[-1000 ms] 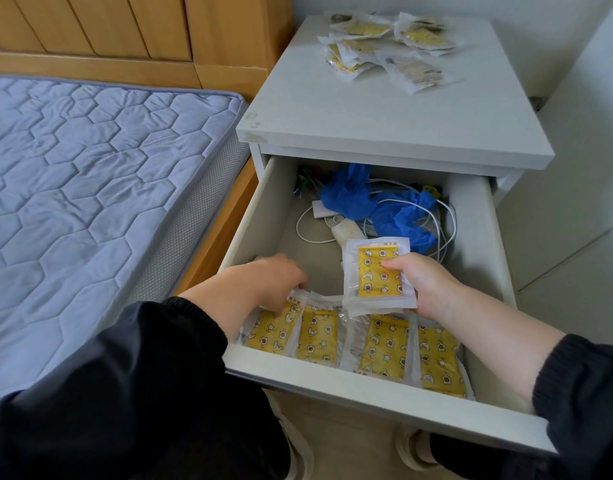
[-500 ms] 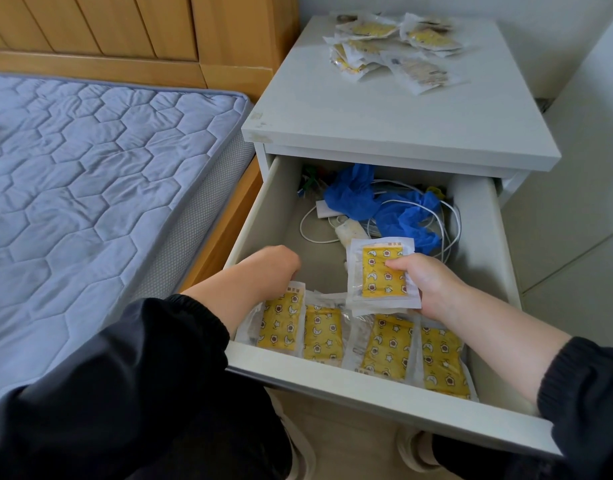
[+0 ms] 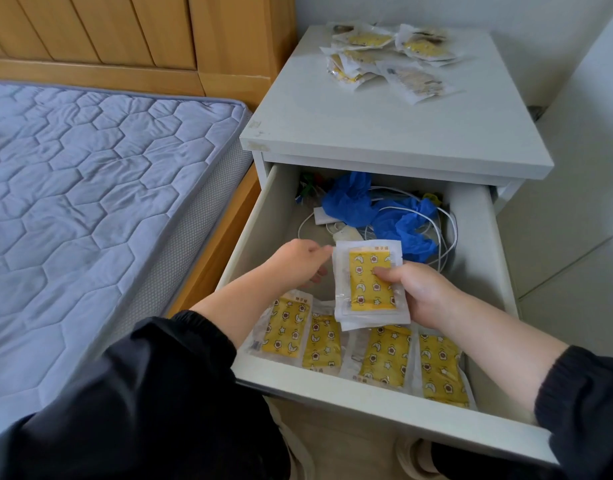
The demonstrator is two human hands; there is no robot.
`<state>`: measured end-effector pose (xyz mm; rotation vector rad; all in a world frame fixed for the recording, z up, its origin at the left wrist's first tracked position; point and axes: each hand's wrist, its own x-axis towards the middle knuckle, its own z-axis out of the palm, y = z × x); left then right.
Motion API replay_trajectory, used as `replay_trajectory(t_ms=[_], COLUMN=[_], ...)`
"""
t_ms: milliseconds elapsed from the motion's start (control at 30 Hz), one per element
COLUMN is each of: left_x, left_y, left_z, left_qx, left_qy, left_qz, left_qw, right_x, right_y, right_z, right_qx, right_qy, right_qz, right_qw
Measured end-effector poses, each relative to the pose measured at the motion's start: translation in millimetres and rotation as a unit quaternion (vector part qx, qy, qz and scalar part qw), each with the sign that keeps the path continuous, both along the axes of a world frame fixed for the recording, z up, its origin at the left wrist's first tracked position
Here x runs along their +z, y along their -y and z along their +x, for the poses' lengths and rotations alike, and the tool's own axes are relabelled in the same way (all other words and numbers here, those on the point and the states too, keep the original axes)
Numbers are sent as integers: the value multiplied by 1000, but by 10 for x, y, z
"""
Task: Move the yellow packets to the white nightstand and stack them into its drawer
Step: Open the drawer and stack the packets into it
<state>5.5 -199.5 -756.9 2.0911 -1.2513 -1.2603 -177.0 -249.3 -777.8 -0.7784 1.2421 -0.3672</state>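
To the left of the drawer lies the biggest thing, a grey-blue quilted mattress [image 3: 90, 202] on a wooden bed frame, with the wooden headboard [image 3: 107, 32] behind it. The white nightstand [image 3: 384, 133] stands close beside the bed, and its drawer [image 3: 384, 407] is pulled out far toward us. To the right of the drawer we see pale floor tiles [image 3: 575, 271].

Two arms in black sleeves reach over the front wall of the drawer. The left hand [image 3: 298, 261] is above the left middle part of the drawer. Its fingers are loosely bent and not closed around anything, and the forefinger tip is at the upper left corner of the held packet; we cannot tell if it really touches. The right hand [image 3: 423, 292] is above the middle of the drawer and grips the held packet [image 3: 365, 271] from the right side, with the thumb on its yellow face. More white edges show under this packet. The two hands are near each other, with only the packet between them.

Behind the drawer, on the far part of the nightstand top, lies a loose pile of packets [image 3: 384, 57]. In the front part of the drawer a row of yellow packets [image 3: 384, 358] lies flat, four side by side, along the front wall. In the back part of the drawer there is crumpled blue material [image 3: 353, 199] tangled with a white cable [image 3: 447, 230].
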Motion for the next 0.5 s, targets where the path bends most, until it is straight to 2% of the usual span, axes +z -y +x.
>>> replay_trajectory(t_ms=[67, 133, 333, 500], left_x=[28, 12, -37, -157], left_y=[29, 53, 64, 30], left_z=[-79, -94, -19, 71], left_qx=[82, 82, 31, -111], left_qy=[-144, -166, -107, 32], left_qz=[43, 40, 29, 78], left_qw=[985, 982, 993, 990], right_x=[42, 55, 13, -79], right_y=[-42, -65, -57, -140], right_z=[12, 18, 17, 52], right_qx=[22, 48, 106, 199], right_qy=[34, 48, -69, -129], right_qz=[-15, -30, -135, -96], right_qw=[999, 997, 983, 967])
